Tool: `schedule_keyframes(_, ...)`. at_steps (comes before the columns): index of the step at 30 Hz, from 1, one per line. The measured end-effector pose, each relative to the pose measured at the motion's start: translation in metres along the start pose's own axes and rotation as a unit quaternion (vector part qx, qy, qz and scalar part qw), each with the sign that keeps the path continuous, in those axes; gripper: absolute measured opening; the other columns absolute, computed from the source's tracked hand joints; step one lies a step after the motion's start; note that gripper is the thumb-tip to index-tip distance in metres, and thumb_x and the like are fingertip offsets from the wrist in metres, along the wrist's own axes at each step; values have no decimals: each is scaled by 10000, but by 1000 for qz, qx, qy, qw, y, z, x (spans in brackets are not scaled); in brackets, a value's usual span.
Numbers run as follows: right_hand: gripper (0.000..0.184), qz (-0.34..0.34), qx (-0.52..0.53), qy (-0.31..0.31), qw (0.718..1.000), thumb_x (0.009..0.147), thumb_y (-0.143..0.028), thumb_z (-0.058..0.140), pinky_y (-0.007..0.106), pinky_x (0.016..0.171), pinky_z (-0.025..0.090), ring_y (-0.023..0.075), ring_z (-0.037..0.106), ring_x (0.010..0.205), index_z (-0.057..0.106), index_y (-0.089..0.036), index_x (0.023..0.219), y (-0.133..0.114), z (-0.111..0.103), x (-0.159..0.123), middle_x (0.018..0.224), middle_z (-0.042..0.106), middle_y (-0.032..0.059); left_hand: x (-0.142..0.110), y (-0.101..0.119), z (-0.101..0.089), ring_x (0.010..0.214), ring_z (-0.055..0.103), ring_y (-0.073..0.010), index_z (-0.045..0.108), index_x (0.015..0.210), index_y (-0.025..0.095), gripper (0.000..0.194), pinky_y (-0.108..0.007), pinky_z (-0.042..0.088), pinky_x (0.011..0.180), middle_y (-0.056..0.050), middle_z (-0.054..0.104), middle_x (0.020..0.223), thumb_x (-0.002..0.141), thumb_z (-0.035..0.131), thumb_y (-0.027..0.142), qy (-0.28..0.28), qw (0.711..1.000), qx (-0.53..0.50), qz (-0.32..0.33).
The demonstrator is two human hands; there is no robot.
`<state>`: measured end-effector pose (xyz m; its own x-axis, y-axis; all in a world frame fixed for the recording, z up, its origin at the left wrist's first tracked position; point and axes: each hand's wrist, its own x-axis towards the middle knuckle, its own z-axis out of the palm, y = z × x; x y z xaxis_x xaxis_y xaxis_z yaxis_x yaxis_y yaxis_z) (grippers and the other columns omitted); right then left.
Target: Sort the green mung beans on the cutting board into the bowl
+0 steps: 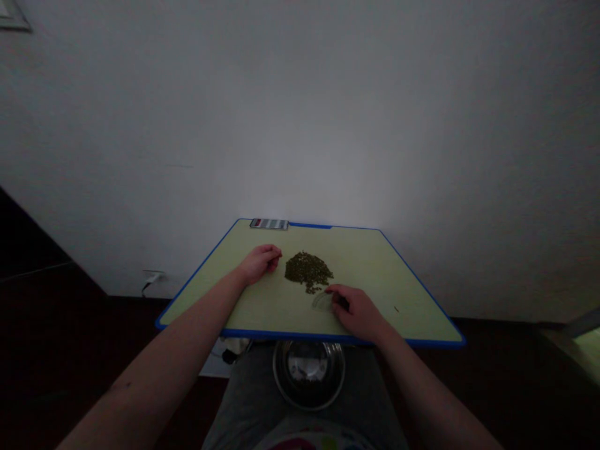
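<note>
While your curled left hand (pixel 259 264) sits empty beside the loose seed pile (pixel 308 271), your right hand (pixel 358 312) pinches the thin, slippery clear disc (pixel 321 302) at its edge.

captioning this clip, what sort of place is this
Probably a room in a home, not a workshop: a bare white wall with a plug and cord low down, a steel bowl on the person's grey-trousered lap, and a blue-edged board holding a heap of small green grains.

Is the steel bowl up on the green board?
No, the steel bowl sits below the near edge of the green board, over the person's lap.
</note>
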<state>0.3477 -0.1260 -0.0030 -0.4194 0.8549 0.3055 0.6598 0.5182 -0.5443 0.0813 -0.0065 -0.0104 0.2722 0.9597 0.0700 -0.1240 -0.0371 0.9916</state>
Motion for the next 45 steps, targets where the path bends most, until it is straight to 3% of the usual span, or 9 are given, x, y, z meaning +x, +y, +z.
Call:
schedule_keyframes(4,322,51,-33,53,997,739,-123,457,247,620,372,135,515,630,559,-159,1043,5,4,5,711,592,17,0,1,0,390,414,-61,511,662,145,187,-200,273,390,40,456,479,680,601,309,-4,1000,-3,-4)
schedule_keyframes(12,352,78,-46,72,993,760,-144,446,258,656,388,149,528,683,532,-155,1100,7,7,11,763,603,37,0,-1,-1,391,411,-60,510,665,149,191,-200,265,388,39,462,486,683,593,321,0,1000,6,0)
schedule_keyframes(27,375,-4,-18,12,1000,747,-107,469,241,644,379,134,511,667,522,-169,1113,3,5,9,745,588,17,0,0,0,394,402,-59,507,663,150,188,-204,270,391,45,444,478,672,606,310,-2,1000,-9,-8)
schedule_keyframes(36,353,-17,4,-18,1000,743,-102,458,231,617,374,124,492,624,543,-160,1081,0,3,5,690,564,6,-1,0,0,393,415,-65,514,674,150,176,-205,267,390,42,457,475,672,604,302,1,1000,-5,-2)
schedule_keyframes(45,371,-34,23,-46,998,726,-121,492,255,692,404,140,528,727,560,-173,1087,-5,-2,0,803,597,30,0,-2,-1,396,409,-59,511,675,153,190,-201,264,391,45,453,486,675,603,320,-4,1000,-13,-5)
